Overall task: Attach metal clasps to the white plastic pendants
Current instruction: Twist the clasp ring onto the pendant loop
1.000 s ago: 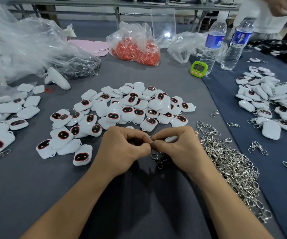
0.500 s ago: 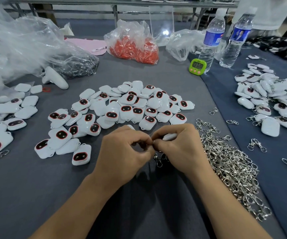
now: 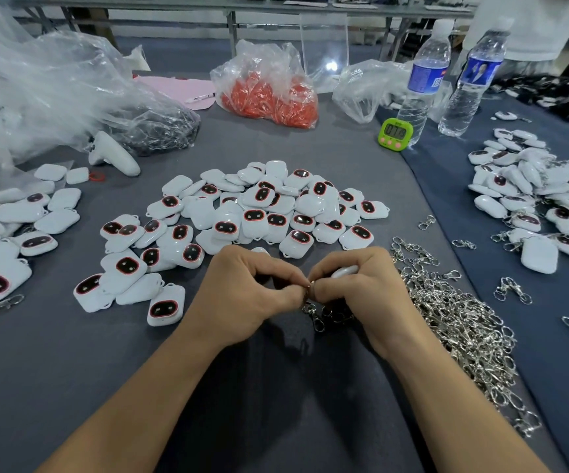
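Change: the left grip (image 3: 245, 291) and right grip (image 3: 358, 291) stayed in the same spot as half a second before, fingertips together. A small ring (image 3: 311, 284), covered by the fingertips then, showed between them again.
Left grip: knuckles up, fingers curled, thumb and forefinger pinched on the ring from the left.
Right grip: fingers curled round a white pendant (image 3: 344, 270), with thumb and forefinger meeting the ring from the right.
Pendant: mostly hidden inside the right grip. Only a rounded white edge showed above the forefinger, just right of the ring.
Clasp: a metal clasp (image 3: 317, 319) hung on its short chain below the ring, under the meeting fingertips and between the two wrists. Whether its end touched the counter (image 3: 71, 370) could not be told.
Pile: loose pendants lay in a pile (image 3: 262, 213) just beyond both grips, many showing a dark face with a red rim.
Heap: spare clasps lay in a heap (image 3: 453, 322) beside the right grip, running along that forearm.
Far side: a green timer (image 3: 395, 133) stood by two water bottles (image 3: 423, 76), with a clear bag (image 3: 269, 93) of red parts to their left.
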The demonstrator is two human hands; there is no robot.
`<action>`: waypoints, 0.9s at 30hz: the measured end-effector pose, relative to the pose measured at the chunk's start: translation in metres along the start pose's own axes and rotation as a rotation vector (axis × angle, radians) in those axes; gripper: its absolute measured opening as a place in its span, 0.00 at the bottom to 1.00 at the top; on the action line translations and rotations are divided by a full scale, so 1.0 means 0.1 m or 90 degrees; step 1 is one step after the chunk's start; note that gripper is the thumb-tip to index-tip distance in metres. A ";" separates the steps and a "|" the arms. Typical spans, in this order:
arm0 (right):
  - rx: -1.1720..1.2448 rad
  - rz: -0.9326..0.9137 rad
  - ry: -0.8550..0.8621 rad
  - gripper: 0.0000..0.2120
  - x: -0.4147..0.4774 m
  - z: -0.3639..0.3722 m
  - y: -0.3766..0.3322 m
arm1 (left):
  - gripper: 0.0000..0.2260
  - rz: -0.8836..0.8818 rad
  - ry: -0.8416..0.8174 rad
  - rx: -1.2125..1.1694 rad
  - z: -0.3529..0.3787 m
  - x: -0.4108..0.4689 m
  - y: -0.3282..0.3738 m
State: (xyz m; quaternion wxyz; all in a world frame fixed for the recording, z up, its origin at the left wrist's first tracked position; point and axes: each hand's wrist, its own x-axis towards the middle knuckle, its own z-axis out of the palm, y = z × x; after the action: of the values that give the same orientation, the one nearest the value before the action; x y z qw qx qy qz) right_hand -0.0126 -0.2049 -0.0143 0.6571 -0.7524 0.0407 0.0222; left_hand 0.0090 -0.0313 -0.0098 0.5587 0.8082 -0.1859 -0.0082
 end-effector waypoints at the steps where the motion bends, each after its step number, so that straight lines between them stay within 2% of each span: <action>1: -0.008 0.007 -0.003 0.08 0.00 0.00 0.00 | 0.07 -0.002 -0.012 0.005 -0.01 0.00 0.00; 6: -0.050 0.007 -0.014 0.08 -0.02 0.02 0.00 | 0.07 0.001 -0.010 0.022 -0.02 0.00 -0.02; 9: -0.076 -0.037 0.023 0.08 -0.02 0.02 0.03 | 0.07 -0.009 0.081 0.023 0.00 0.00 -0.04; 12: -0.061 -0.077 0.067 0.21 0.01 -0.02 0.06 | 0.06 0.028 0.231 0.162 -0.04 0.00 -0.05; 14: 0.000 -0.088 0.100 0.24 0.03 -0.03 0.06 | 0.03 0.089 0.271 0.296 -0.07 -0.02 -0.05; 17: 0.103 -0.085 0.126 0.18 0.04 0.01 0.04 | 0.05 0.135 0.231 0.458 -0.04 -0.03 -0.07; 20: -0.057 -0.118 0.142 0.05 0.01 0.03 0.07 | 0.06 0.122 0.128 0.555 0.05 -0.03 -0.08; 21: -0.117 -0.116 0.123 0.02 0.00 0.02 0.06 | 0.06 0.111 0.099 0.570 0.07 -0.03 -0.08; 22: -0.157 -0.106 0.086 0.04 -0.02 0.02 0.06 | 0.05 0.092 0.077 0.576 0.09 -0.02 -0.08; 25: -0.223 -0.070 -0.104 0.03 -0.09 0.04 0.01 | 0.07 0.015 0.040 0.531 0.07 0.02 -0.13; 27: -0.285 -0.061 -0.129 0.02 -0.10 0.04 -0.01 | 0.06 -0.024 0.033 0.459 0.04 0.04 -0.16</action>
State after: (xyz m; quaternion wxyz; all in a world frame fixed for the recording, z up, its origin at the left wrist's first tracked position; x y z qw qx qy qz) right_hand -0.0221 -0.2007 -0.0128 0.4754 -0.8740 -0.0668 0.0749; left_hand 0.0165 -0.0317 -0.0247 0.2421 0.9565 -0.1480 0.0683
